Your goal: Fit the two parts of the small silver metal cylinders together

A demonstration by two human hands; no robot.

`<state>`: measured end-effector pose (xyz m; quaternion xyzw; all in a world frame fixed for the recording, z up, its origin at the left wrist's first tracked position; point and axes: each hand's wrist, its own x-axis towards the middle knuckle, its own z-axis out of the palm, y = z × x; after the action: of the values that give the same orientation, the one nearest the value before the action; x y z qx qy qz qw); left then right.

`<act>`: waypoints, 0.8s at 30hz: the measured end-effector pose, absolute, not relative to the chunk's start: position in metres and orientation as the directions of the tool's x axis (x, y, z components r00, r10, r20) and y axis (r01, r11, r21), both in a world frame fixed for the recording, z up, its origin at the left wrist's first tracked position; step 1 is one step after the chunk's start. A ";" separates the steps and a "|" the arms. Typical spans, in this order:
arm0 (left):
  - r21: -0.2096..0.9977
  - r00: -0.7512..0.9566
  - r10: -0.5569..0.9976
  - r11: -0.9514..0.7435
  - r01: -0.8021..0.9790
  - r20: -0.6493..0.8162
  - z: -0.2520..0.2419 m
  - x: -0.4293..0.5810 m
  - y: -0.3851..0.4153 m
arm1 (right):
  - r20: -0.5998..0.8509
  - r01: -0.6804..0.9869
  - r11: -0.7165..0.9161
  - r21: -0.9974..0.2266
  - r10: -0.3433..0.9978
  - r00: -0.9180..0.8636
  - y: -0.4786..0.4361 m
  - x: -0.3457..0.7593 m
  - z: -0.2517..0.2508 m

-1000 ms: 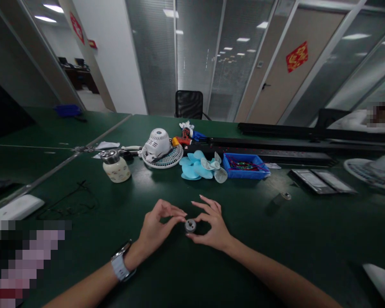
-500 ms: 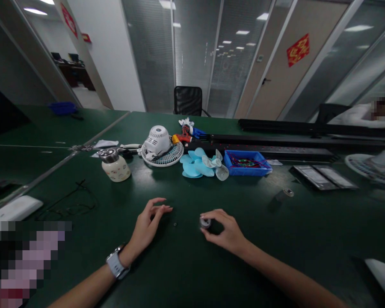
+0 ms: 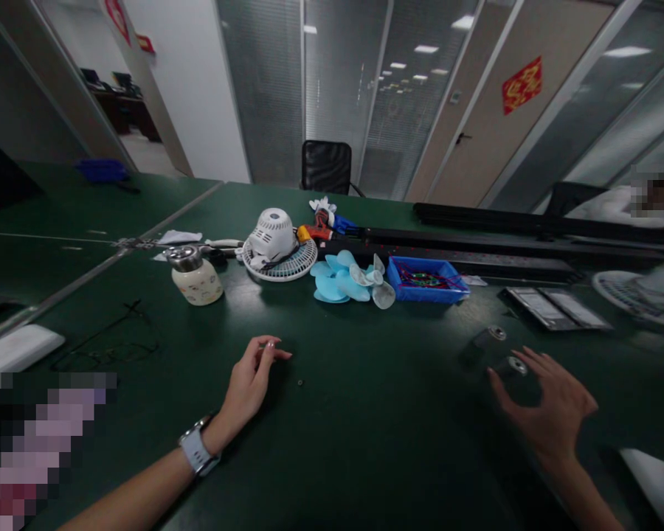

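Observation:
My left hand (image 3: 251,376) rests on the green table (image 3: 365,442) left of centre, fingers loosely bent and apart, with nothing in it. A tiny ring-like part (image 3: 300,383) lies to its right. On the right side, my right hand (image 3: 547,402) is spread beside a small metal cylinder (image 3: 516,366), which stands between the thumb and the fingertips; a gap shows around it. Just behind that one is a second metal cylinder (image 3: 496,334).
Behind are a cream jar (image 3: 197,282), a white fan housing (image 3: 273,234), light-blue fan blades (image 3: 340,279), a blue tray (image 3: 429,295) of wires and black bars. Glasses (image 3: 111,354) lie left. A person sits at the far right.
My right hand has moved far to the right with the small metal cylinder and opened around it beside the other cylinder. The left hand has barely moved. The view has shifted slightly.

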<state>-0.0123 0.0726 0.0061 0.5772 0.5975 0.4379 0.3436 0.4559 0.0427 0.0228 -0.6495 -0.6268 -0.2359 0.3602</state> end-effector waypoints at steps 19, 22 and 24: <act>0.942 -0.084 0.990 -0.084 0.324 0.117 -0.002 -0.014 0.074 | 0.354 0.362 0.743 -0.563 0.612 -0.708 0.087 0.183 -0.011; 0.940 -0.082 0.990 -0.084 0.331 0.118 -0.002 -0.014 0.074 | 0.337 0.377 0.705 -0.601 0.651 -0.681 0.081 0.196 -0.008; 0.935 -0.073 0.990 -0.086 0.343 0.117 -0.002 -0.015 0.074 | 0.335 0.372 0.699 -0.611 0.654 -0.678 0.077 0.210 -0.006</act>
<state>-0.0146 0.0738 -0.0025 0.5803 0.5746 0.4540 0.3563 0.2098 0.0775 -0.0056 -0.2918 -0.8795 0.2561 0.2751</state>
